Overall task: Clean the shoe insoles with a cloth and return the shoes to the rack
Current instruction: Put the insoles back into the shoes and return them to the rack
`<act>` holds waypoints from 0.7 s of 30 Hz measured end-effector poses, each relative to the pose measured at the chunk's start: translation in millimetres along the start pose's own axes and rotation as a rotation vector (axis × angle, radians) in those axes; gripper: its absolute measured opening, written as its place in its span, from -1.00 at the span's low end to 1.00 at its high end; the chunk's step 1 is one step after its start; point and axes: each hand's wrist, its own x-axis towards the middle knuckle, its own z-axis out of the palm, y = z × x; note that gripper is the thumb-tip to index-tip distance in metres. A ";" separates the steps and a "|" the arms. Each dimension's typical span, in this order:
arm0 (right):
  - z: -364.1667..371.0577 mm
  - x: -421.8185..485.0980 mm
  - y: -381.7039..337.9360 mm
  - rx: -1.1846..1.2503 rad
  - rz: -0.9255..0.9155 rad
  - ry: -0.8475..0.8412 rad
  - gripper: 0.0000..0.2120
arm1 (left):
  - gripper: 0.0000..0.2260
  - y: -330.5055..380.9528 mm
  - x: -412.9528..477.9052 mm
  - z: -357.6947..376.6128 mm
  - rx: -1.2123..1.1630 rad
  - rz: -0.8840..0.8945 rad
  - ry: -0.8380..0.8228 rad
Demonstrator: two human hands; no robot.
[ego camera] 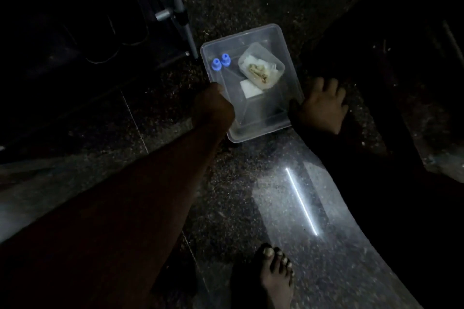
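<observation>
A clear plastic bin [288, 118] stands on the dark speckled floor. Inside it are two blue-capped bottles [221, 63], a smaller clear tub [261, 65] with crumpled, stained cloth in it, and a folded white cloth [251, 88]. My left hand [213, 108] grips the bin's left rim, fingers curled over the edge. My right hand [322, 105] lies against the bin's right side with its fingers spread; the thumb is near the rim. No shoe or insole can be made out in the dark.
Grey metal tubes of a frame [175, 7] stand just left of and behind the bin, with dark shapes and cords beside them. My bare foot [276, 276] is on the floor at the bottom. A strip light reflects off the floor [301, 200].
</observation>
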 end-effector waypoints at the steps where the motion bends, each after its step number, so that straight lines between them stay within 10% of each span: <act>1: 2.1 -1.5 5.6 0.030 0.039 -0.032 -0.38 | -0.59 1.3 6.8 -1.9 0.009 0.001 -0.014; 7: 7.8 -1.6 7.6 0.354 0.243 -0.180 -0.42 | -0.33 -5.9 6.1 -3.6 -0.151 0.012 -0.049; 21: 19.6 24.9 -24.8 0.686 0.486 -0.062 -0.57 | -0.46 -7.9 5.7 4.6 -0.176 0.062 -0.111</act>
